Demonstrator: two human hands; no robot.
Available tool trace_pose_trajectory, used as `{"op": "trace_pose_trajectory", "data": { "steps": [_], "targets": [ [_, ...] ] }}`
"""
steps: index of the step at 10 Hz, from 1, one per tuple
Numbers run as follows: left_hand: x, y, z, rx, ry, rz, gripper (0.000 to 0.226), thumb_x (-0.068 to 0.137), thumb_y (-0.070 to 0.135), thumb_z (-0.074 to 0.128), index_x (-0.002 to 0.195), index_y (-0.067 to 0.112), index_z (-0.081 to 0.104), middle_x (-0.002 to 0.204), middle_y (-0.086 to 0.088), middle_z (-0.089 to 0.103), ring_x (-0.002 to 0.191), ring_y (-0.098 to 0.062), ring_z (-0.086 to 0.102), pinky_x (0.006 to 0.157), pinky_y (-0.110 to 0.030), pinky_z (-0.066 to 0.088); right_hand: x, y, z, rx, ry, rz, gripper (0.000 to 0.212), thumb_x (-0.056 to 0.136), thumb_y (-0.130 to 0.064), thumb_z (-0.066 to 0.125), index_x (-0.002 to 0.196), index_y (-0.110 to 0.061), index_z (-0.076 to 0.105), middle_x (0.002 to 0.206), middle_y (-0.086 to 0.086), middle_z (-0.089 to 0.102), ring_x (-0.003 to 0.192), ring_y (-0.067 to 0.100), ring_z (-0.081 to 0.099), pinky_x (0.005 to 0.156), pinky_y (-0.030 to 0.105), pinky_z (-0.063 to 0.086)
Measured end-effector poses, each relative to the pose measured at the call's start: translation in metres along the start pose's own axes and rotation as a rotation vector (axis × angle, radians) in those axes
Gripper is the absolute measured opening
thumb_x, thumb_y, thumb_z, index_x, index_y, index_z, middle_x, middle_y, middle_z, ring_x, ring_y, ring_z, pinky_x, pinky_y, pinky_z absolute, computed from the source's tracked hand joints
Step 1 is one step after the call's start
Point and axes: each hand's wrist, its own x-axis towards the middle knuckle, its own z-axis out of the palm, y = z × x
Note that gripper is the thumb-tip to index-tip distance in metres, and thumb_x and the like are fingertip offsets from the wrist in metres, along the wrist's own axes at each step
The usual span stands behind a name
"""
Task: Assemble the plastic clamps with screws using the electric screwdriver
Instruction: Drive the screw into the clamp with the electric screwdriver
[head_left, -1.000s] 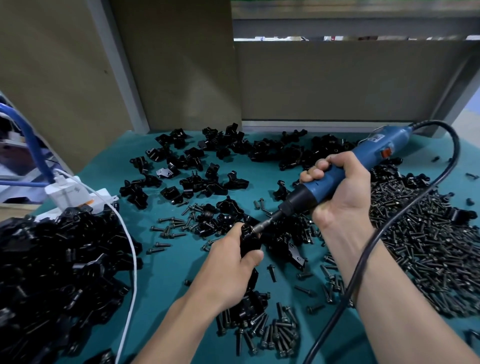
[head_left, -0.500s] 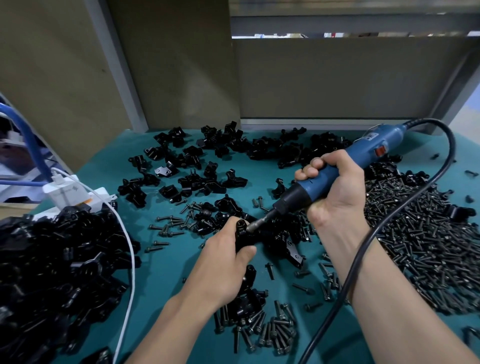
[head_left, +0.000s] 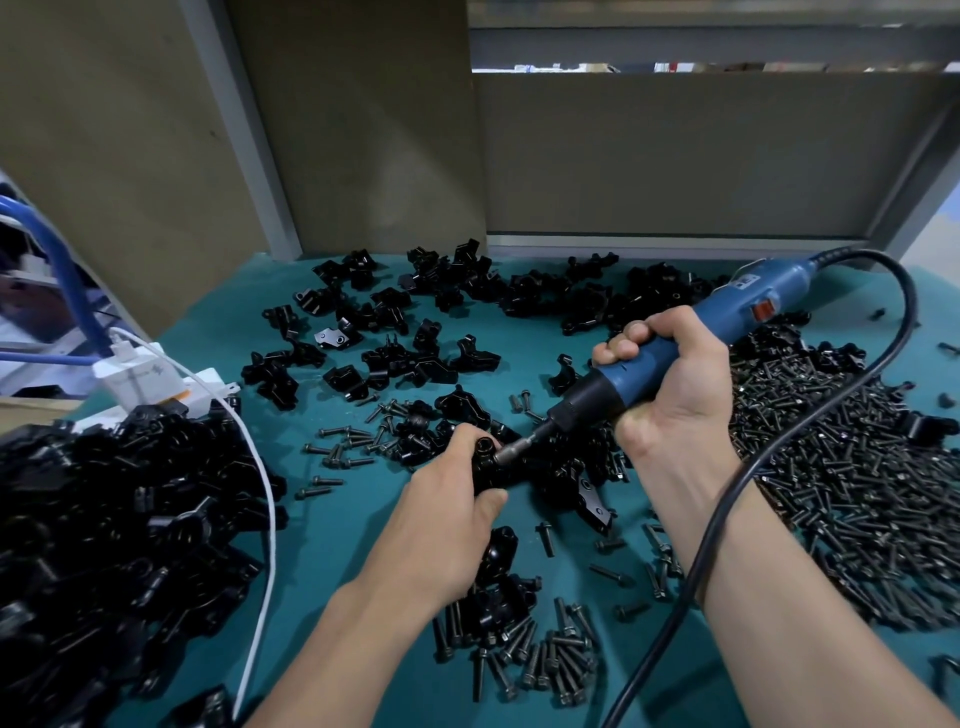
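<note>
Barely anything's moved since a second ago, hands and bit just drifted a hair left, same clamp. Closest in, a scatter of screws on the teal mat. Just past that, the left hand has fingers and thumb clamped round the plastic clamp, mid-table among loose parts. The right hand is wrapped tight round the electric screwdriver, bit tip touching the clamp's hole; can't tell if a screw's seated. My guess: the clamp's light, stiff and a bit slick, so it'll want to spin under torque. Hold the body either side of the hole. Further back, more clamp parts.
</note>
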Motion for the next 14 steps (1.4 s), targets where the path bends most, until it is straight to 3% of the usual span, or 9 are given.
{"op": "trace_pose_trajectory", "data": {
  "steps": [3,7,10,12,13,14],
  "targets": [
    [0.0,0.003,0.002,0.005,0.039,-0.007,0.03,0.103,0.027,0.06,0.11,0.044,0.036,0.06,0.001,0.054,0.037,-0.009,0.036,0.035,-0.02,0.029,-0.002,0.0,0.002,0.013,0.003,0.006,0.021,0.087,0.003,0.049,0.077,-0.014,0.041,0.059,0.002,0.049,0.045,0.014,0.043,0.049,0.026,0.043],
    [0.0,0.001,0.001,0.038,0.026,0.017,0.036,0.103,0.027,0.061,0.107,0.052,0.036,0.066,0.001,0.057,0.039,-0.007,0.042,0.035,-0.02,0.033,-0.002,0.003,0.0,0.035,-0.005,0.012,0.022,0.087,0.004,0.05,0.077,-0.014,0.041,0.06,0.003,0.049,0.046,0.015,0.043,0.05,0.026,0.043],
    [0.0,0.0,0.002,-0.021,-0.023,-0.01,0.028,0.101,0.032,0.063,0.112,0.043,0.04,0.065,-0.001,0.059,0.039,-0.008,0.042,0.037,-0.021,0.036,-0.005,0.0,0.001,-0.006,-0.119,-0.01,0.022,0.09,0.001,0.046,0.074,-0.013,0.046,0.062,0.001,0.048,0.048,0.014,0.042,0.051,0.026,0.044],
    [0.002,0.007,0.0,-0.267,-0.003,-0.065,0.034,0.088,0.016,0.075,0.095,0.043,0.056,0.077,-0.004,0.067,0.048,-0.012,0.053,0.044,-0.024,0.043,-0.001,-0.011,0.002,-0.079,-0.191,0.068,0.012,0.091,-0.001,0.047,0.086,-0.009,0.056,0.065,0.002,0.049,0.052,0.015,0.045,0.056,0.028,0.046],
    [0.003,0.005,-0.003,-0.391,0.041,-0.15,0.04,0.078,0.009,0.081,0.094,0.041,0.063,0.084,0.008,0.074,0.056,-0.009,0.06,0.05,-0.024,0.047,0.004,-0.026,-0.004,-0.069,-0.106,0.124,0.006,0.09,-0.012,0.054,0.09,-0.007,0.057,0.069,0.003,0.05,0.055,0.016,0.046,0.059,0.029,0.047],
    [0.007,-0.003,-0.005,-0.504,0.144,-0.195,0.028,0.08,0.014,0.081,0.089,0.036,0.065,0.071,0.006,0.069,0.054,-0.014,0.05,0.054,-0.033,0.041,0.012,-0.045,-0.012,-0.196,0.052,0.15,0.013,0.088,-0.016,0.058,0.097,-0.01,0.052,0.072,0.004,0.053,0.055,0.018,0.051,0.063,0.029,0.051]
  ]
}}
